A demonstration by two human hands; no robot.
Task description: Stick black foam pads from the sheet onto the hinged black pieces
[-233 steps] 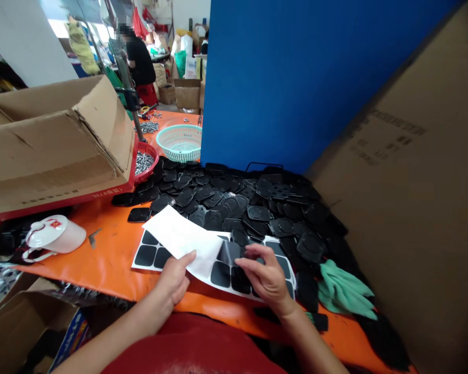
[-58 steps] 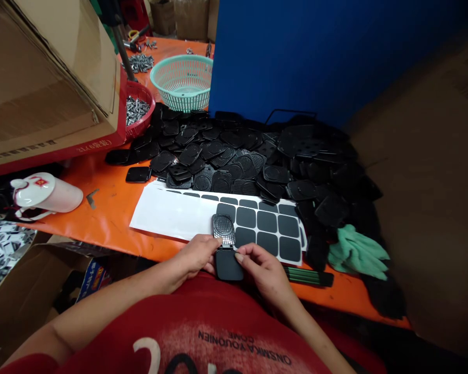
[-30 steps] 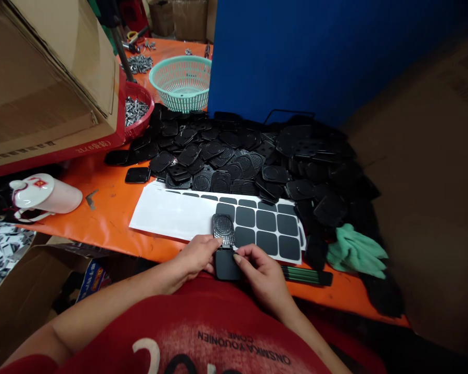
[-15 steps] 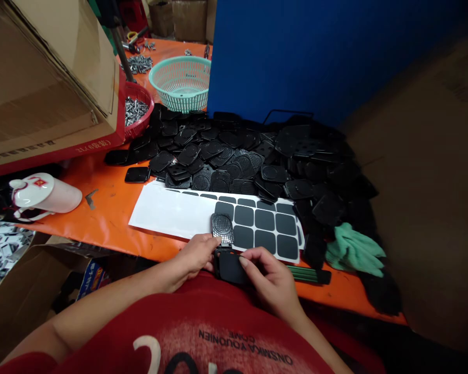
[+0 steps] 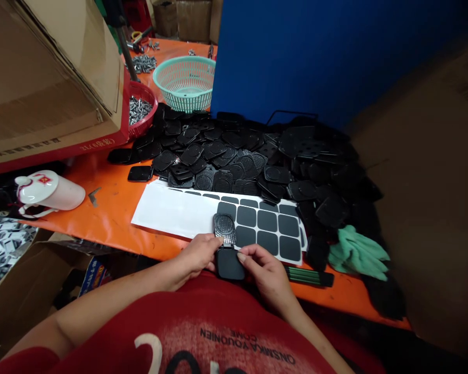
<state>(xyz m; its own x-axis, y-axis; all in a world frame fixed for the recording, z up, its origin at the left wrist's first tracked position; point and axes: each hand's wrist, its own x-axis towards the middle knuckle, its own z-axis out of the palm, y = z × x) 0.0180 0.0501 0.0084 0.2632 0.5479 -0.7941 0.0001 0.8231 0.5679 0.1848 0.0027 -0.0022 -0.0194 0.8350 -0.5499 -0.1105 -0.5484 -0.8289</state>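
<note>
An opened-out, hinged black plastic piece (image 5: 224,227) is held by my left hand (image 5: 198,253), whose thumb presses near the hinge and whose other fingers are partly hidden under it. Its upper half has a ringed, gridded face. Over the lower half lies a matte black rounded-square sticker (image 5: 229,265). The right edge of that sticker is pinched between thumb and forefinger of my right hand (image 5: 268,272). Just beyond both hands is a white sheet of black rounded-square stickers (image 5: 267,221), its left part bare white.
Behind the sheet spreads a heap of black plastic pieces (image 5: 222,150). A green cloth (image 5: 356,252) and green strips (image 5: 308,276) lie to the right. On the left are a lidded white mug (image 5: 54,191) and a cardboard box (image 5: 54,78). Farther back stand red (image 5: 143,123) and mint (image 5: 185,96) baskets.
The sticker has shifted slightly left and now lies squarely over the piece's lower half, covering the part of it that showed before. Both hands keep their grips. The view has shifted a little.
</note>
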